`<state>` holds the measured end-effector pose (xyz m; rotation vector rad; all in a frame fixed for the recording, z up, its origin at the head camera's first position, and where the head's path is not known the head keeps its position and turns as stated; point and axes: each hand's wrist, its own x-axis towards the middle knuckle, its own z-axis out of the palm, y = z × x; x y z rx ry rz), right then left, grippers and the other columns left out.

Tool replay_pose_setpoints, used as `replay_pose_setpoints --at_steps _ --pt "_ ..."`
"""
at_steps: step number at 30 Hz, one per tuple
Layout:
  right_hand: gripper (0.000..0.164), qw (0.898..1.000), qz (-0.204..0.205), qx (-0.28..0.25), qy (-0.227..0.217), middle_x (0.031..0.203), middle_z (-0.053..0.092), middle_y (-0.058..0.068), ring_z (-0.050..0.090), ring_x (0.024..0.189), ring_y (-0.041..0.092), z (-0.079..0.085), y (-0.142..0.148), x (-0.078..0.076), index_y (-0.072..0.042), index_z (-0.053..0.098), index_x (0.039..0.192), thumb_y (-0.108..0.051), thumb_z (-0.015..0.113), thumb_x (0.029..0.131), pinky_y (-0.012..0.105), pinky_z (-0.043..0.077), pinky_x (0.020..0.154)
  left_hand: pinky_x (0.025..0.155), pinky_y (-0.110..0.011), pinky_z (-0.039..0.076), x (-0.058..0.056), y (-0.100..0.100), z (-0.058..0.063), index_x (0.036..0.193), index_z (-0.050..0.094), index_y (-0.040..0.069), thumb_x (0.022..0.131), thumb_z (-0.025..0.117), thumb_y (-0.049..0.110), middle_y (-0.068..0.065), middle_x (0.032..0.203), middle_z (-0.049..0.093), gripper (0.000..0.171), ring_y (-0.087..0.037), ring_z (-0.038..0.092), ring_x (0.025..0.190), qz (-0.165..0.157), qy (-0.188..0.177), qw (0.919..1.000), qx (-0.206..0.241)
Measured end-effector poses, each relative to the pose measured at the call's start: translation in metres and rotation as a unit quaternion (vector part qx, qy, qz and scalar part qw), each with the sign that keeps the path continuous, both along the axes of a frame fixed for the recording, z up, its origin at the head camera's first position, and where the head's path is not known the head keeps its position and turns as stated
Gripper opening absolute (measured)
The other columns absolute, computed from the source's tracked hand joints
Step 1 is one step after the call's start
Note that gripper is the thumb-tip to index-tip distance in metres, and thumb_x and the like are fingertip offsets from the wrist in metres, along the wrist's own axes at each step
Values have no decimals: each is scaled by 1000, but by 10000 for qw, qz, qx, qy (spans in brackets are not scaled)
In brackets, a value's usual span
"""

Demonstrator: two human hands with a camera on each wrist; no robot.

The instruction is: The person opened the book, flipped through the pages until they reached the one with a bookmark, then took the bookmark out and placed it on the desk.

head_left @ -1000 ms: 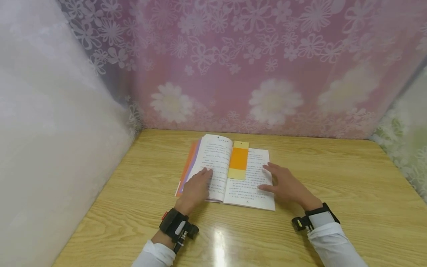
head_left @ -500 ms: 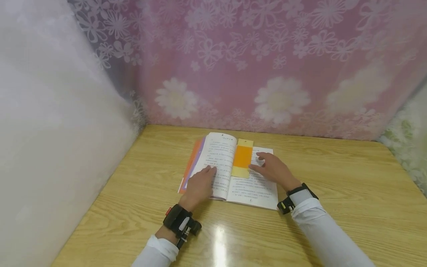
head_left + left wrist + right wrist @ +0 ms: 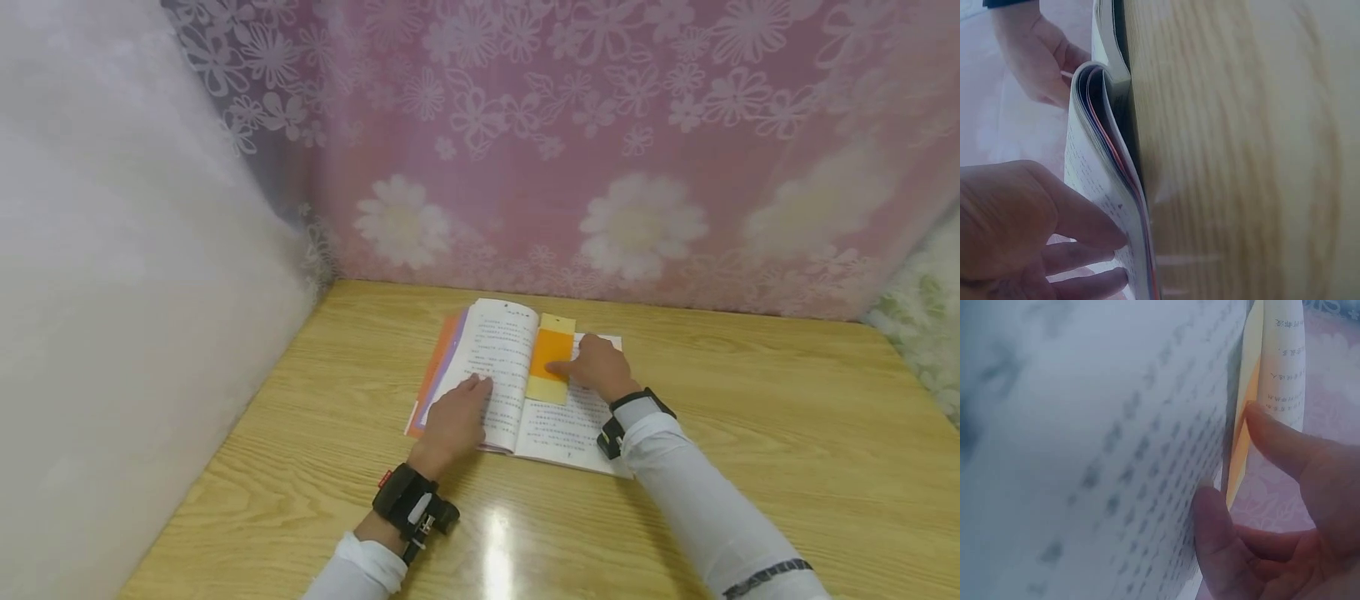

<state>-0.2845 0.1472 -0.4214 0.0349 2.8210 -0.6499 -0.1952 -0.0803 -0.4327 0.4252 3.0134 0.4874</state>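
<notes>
An open book (image 3: 551, 433) with printed pages lies on the table, its left side a thick curved stack of leaves. On the right page beside the fold is a yellow bookmark (image 3: 552, 346) with an orange middle and a small hole near its top. My left hand (image 3: 452, 417) rests on the left page with fingers extended, touching the paper in the left wrist view. With my right hand (image 3: 602, 367) I pinch the bookmark's right edge. In the right wrist view the thumb (image 3: 1272, 434) lies on its orange face and the forefinger is at its other side.
Orange and purple cover edges (image 3: 433, 367) stick out past the book's left side. The wooden table (image 3: 765, 417) extends around the book. A pink flowered curtain (image 3: 510, 192) hangs behind it, and a pale sheet (image 3: 150, 292) closes the left side.
My right hand has moved left from the right page's outer edge to the bookmark and now pinches it. My left hand stays on the left page. The head view has shifted slightly.
</notes>
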Motion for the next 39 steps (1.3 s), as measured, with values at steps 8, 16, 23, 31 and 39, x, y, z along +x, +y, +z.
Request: replay_pose_setpoints --at_steps 8,16,23,31,39 --pt "71 9998 80 -145 -141 85 52 16 52 69 25 -2 -2 -9 8 46 106 -49 69 70 31 40 58 92 -42 42 0 1 0 135 42 12 76 57 4 -11 139 43 61 -26 41 124 74 0 10000 -2" --pt "50 9985 -110 -512 -187 68 53 6 50 61 20 -4 5 -8 -1 58 89 -47 68 73 28 36 54 98 -42 36 4 5 3 135 41 10 78 57 7 -12 139 43 59 -26 38 126 74 90 9999 -15" --pt "45 9871 -414 -1517 -288 81 65 9 58 67 18 -6 8 -3 -2 53 102 -37 68 76 28 46 63 98 -41 37 5 5 1 135 41 11 78 57 6 -11 139 43 59 -25 38 126 136 90 9998 -114" --pt "42 9783 -484 -2007 -146 83 65 11 58 65 18 -14 11 2 -3 50 104 -32 67 78 28 48 61 98 -41 37 6 8 -2 134 42 11 77 58 5 -10 139 43 60 -25 39 126 187 49 9998 -33" --pt "42 9678 -543 -2348 723 98 61 17 61 70 21 -5 25 9 -2 50 110 -30 63 82 30 51 64 95 -42 40 7 4 -2 134 43 9 80 51 6 -12 137 44 54 -27 41 123 95 361 9993 -52"
